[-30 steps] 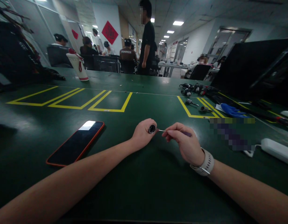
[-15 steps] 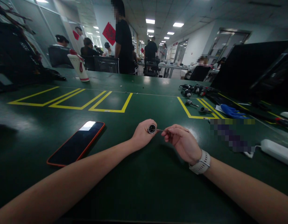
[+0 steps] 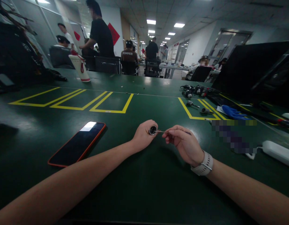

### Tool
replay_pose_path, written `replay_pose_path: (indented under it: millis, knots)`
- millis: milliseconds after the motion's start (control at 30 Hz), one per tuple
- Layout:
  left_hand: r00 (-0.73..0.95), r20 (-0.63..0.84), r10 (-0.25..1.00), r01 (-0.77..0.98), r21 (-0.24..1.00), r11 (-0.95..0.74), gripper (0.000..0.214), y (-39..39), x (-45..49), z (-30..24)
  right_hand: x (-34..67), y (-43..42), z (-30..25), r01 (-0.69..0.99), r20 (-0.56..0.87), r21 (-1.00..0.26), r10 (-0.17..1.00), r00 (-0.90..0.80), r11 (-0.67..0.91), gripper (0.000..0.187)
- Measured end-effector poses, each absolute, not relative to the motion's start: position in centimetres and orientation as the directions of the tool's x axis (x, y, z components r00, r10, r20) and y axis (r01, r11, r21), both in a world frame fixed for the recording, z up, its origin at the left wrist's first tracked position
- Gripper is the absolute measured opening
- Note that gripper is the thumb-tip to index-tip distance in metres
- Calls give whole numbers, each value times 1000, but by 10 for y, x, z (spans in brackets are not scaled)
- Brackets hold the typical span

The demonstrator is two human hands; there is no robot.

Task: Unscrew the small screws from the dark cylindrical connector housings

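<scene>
My left hand (image 3: 144,135) is closed around a small round metal part (image 3: 152,130), its hollow, dark-centred end turned up toward me. Most of that part's body is hidden inside the fist. In my right hand (image 3: 181,142) a thin metal rod (image 3: 161,132), like a pick or tweezers, is pinched between thumb and fingers. Its tip reaches the rim or mouth of the round part; how deep it goes I cannot tell. A pale watch (image 3: 202,164) is on the right wrist. Both hands hover just over or rest near the green table (image 3: 144,193).
A phone (image 3: 77,143) in an orange case lies left. Beyond, yellow tape (image 3: 111,111) marks rectangles. Metal parts (image 3: 193,104), a blue glove (image 3: 233,112) and a white power strip (image 3: 277,153) lie right. A cup (image 3: 80,67) stands at the back left, with people behind.
Both hands stay nearly in place, the right one shifting very slightly with the thin rod. In the background, a standing person has moved left, uncovering a seated person.
</scene>
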State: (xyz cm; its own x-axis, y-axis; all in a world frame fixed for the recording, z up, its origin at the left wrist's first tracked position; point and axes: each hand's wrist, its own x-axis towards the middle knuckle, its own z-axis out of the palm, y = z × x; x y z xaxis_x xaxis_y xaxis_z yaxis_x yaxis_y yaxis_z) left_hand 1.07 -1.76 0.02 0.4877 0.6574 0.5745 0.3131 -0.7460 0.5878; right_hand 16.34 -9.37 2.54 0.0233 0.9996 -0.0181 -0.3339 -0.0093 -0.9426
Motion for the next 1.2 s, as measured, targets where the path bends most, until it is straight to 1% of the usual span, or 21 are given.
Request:
replay_pose_path:
  millis: [67, 167, 300, 400, 633, 767, 867, 967, 1067, 1200]
  knots:
    - [488, 576, 655, 278, 609, -743, 15, -17, 11, 0, 164, -92, 24, -386, -40, -922, 999, -5, -39, 7]
    - [493, 560, 666, 272, 629, -729, 14, -18, 12, 1, 164, -92, 23, -387, -24, -922, 1000, -7, -25, 6]
    - [493, 540, 682, 298, 631, -716, 13, -19, 11, 3, 165, -96, 27, -258, 50, -964, 997, 51, 62, 4]
    - [494, 534, 687, 288, 645, -708, 14, -18, 11, 3, 165, -98, 29, -174, 90, -980, 994, 58, 99, 5]
    - [538, 513, 669, 201, 692, -693, 13, -19, 12, 3, 165, -97, 26, -178, 142, -974, 990, 1, 140, 6]
    - [519, 525, 675, 178, 706, -686, 14, -19, 13, 3, 166, -98, 25, -178, 178, -968, 984, 21, 179, 8]
    - [513, 521, 682, 170, 718, -675, 13, -18, 13, 3, 166, -98, 23, -107, 233, -966, 972, 29, 234, 7]
    - [511, 513, 689, 169, 727, -666, 14, -19, 13, 3, 165, -98, 20, -36, 278, -960, 961, 0, 278, 6]
    - [514, 510, 689, 171, 726, -666, 13, -19, 13, 4, 165, -98, 20, -70, 256, -965, 967, -3, 255, 6]
    - [503, 503, 703, 161, 745, -648, 11, -20, 13, 5, 164, -98, 22, -216, 147, -965, 989, 15, 147, 7]
